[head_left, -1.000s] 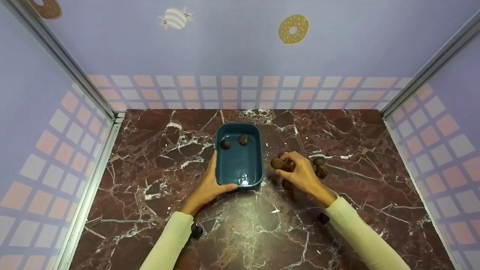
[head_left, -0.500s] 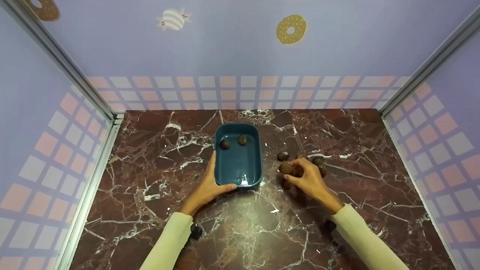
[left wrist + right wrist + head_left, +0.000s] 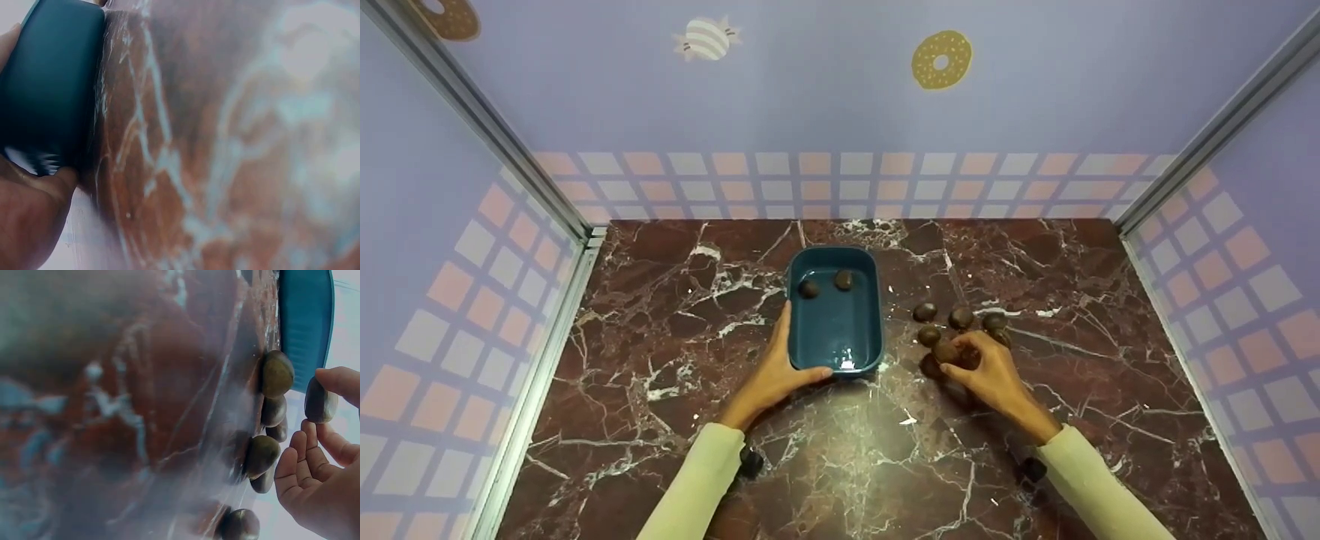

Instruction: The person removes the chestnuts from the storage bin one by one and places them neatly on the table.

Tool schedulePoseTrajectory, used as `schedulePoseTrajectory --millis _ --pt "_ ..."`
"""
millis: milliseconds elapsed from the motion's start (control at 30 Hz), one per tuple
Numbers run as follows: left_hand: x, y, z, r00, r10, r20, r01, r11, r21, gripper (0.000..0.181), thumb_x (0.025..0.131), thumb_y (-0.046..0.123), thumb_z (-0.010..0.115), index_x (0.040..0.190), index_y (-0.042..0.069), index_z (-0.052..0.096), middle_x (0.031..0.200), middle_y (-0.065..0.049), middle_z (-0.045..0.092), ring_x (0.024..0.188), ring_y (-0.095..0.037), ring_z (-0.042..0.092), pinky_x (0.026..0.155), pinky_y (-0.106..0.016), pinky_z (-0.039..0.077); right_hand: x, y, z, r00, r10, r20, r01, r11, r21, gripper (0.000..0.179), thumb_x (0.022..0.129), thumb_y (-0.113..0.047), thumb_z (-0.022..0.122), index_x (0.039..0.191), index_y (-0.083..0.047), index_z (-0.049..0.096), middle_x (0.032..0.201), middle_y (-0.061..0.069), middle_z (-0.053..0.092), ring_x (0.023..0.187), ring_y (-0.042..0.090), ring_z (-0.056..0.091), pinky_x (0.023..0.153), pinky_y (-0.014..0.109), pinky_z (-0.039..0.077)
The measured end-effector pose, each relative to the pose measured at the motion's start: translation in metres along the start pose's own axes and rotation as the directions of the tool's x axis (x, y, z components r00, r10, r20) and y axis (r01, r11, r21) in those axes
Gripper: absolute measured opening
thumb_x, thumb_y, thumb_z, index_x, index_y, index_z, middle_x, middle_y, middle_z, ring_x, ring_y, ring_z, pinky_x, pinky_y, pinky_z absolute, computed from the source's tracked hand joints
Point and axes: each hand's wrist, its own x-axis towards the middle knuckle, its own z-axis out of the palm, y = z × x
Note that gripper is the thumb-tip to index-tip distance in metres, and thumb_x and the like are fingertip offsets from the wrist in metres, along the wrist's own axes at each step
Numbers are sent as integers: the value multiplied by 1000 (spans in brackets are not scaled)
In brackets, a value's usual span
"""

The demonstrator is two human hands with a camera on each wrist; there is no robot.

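A rectangular blue dish (image 3: 835, 322) stands upright on the table with two round brown chestnuts (image 3: 844, 280) at its far end. My left hand (image 3: 775, 377) grips its near left corner, thumb along the near rim and fingers against the left wall. To the right of the dish, my right hand (image 3: 988, 371) pinches one glossy brown chestnut (image 3: 319, 400) between thumb and fingertips; in the right wrist view it is off the tabletop. Several more chestnuts (image 3: 925, 312) lie around that hand, some partly hidden behind its fingers.
The dark red marbled tabletop (image 3: 690, 330) has white veins. Purple panels with pink and white squares enclose it at the back (image 3: 840, 184), left (image 3: 457, 285) and right (image 3: 1249, 247).
My right hand has drawn back toward the lower right, a chestnut between its fingers, uncovering other chestnuts on the table. The left hand and the dish have stayed in place.
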Motion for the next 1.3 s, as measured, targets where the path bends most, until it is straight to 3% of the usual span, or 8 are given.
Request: schedulePoseTrajectory --millis 300,633,933,1300 --pt "2 1 0 1000 -5 14 5 1000 -16 146 80 44 100 179 19 -4 185 -13 -1 169 -37 4 133 -63 10 -14 6 -7 997 77 29 -77 997 -5 35 81 -1 95 111 -1 77 113 16 76 104 35 73 97 55 56" --pt "2 1 1 999 -34 19 34 999 -10 145 81 42 100 179 23 -4 185 -11 -4 169 -37 1 132 -65 10 -23 19 -11 997 75 26 -73 995 -72 35 82 -1 95 111 -2 76 109 13 74 98 32 72 88 50 57" --pt "0 1 0 1000 -25 15 25 1000 14 146 80 45 100 179 23 -5 185 -12 -2 169 -36 4 133 -62 10 -28 27 -14 997 79 14 -78 994 -78 38 82 0 95 114 1 76 110 16 75 100 36 73 91 53 57" --pt "0 -2 1 1000 -27 17 28 998 -63 145 81 41 100 179 26 -5 185 -10 -4 170 -35 2 133 -63 12 -29 30 -17 997 75 23 -72 993 -91 33 81 -1 95 108 -2 76 99 8 72 87 24 68 80 40 55"
